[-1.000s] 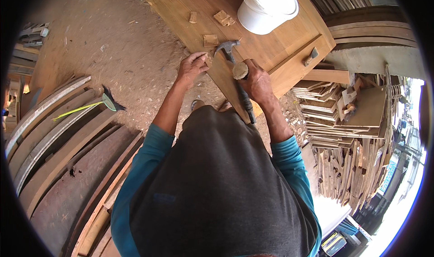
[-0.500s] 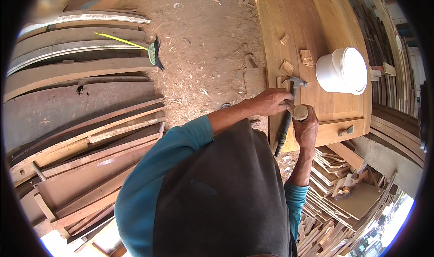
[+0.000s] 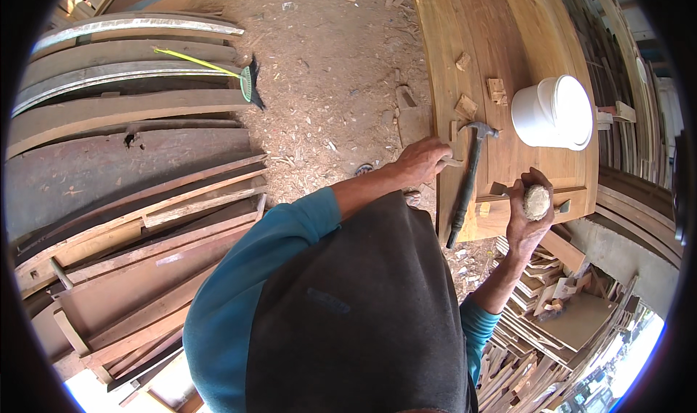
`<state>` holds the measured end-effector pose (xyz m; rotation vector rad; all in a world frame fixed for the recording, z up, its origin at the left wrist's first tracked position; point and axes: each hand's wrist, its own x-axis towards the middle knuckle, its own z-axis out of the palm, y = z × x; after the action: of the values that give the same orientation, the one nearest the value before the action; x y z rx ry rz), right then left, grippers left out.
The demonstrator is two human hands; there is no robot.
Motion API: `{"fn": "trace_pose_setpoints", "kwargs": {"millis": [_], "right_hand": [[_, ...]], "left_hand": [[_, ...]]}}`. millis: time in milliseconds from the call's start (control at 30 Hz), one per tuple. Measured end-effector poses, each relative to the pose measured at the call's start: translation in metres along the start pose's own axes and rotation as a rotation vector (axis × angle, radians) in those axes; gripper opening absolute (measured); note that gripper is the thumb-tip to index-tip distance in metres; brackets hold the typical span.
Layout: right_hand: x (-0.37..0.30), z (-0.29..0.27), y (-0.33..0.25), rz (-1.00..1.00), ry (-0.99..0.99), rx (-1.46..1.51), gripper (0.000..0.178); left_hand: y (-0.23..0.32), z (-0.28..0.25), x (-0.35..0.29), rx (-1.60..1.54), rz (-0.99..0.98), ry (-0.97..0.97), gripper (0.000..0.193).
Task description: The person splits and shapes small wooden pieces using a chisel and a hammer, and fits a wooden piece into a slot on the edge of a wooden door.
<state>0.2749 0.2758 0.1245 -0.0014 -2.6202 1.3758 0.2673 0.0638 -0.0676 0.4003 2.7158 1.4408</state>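
My left hand is closed in a pinch on a small piece of wood by the panel's left edge. To the right, my right hand is wrapped round a chisel. Its worn, round wooden butt faces up, and a flat dark blade juts out left of the fingers. Between my hands a claw hammer lies on the wooden panel, head away from me, dark grip hanging over the near edge. Another metal blade shows beside my right hand, partly hidden.
A white bucket stands on the panel, right of several wood offcuts. Stacked boards fill the left side. A green rake-like tool lies at their end. Shavings cover the floor. Scrap wood is piled at lower right.
My right hand has moved right with the chisel, away from my left hand. My left hand has shifted slightly left with the small wood piece. The hammer remains on the panel.
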Motion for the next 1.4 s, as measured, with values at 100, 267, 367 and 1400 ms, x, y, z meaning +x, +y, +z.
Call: {"fn": "trace_pose_setpoints", "kwargs": {"millis": [100, 267, 367, 1400], "right_hand": [[-0.004, 0.002, 0.003, -0.029, 0.044, 0.041, 0.031], [-0.01, 0.007, 0.005, -0.012, 0.045, 0.061, 0.031], [-0.013, 0.012, 0.004, 0.012, 0.033, 0.093, 0.031], [0.006, 0.07, 0.009, 0.035, 0.377, 0.437, 0.02]], "left_hand": [[0.001, 0.002, 0.001, 0.007, 0.008, 0.031, 0.018], [0.0, 0.001, 0.003, 0.015, 0.018, 0.015, 0.018], [-0.003, 0.003, 0.001, 0.029, 0.036, -0.005, 0.018], [0.001, -0.004, 0.01, -0.022, 0.104, -0.037, 0.017]]}}
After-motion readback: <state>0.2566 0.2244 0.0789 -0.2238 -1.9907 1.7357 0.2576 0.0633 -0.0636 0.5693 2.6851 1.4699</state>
